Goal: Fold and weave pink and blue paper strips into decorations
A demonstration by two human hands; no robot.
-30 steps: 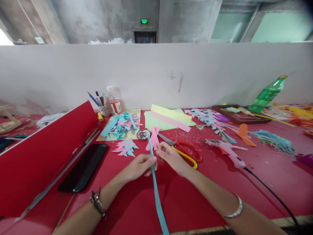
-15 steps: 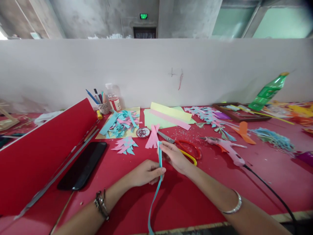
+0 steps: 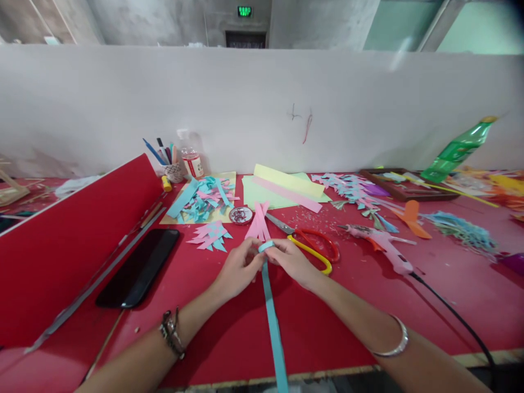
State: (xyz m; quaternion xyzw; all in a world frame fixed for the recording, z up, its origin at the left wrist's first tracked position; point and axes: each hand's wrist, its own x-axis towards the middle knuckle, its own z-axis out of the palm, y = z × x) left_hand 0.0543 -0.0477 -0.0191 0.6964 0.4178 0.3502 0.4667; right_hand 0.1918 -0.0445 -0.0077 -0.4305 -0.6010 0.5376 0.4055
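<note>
Between my two hands is a long blue paper strip, its upper end bent over into a small loop or fold at the fingertips. My left hand pinches it from the left, and my right hand pinches it from the right. From there the strip hangs down past the table's front edge. Just beyond my fingers lie several pink paper strips, crossing one another. Scissors with red and yellow handles rest beside my right hand. A small stack of pink and blue cut pieces lies beyond my left hand.
At left are a phone and a slanted red board. A pink glue gun with a black cord lies at right. Farther back are a paper-scrap pile, a pen cup, a clear bottle and a tilted green bottle.
The blue strip's upper end, upright before, is now bent over at my fingertips. My left hand has moved up beside my right. The strip's lower length now hangs straighter and flat-side toward me.
</note>
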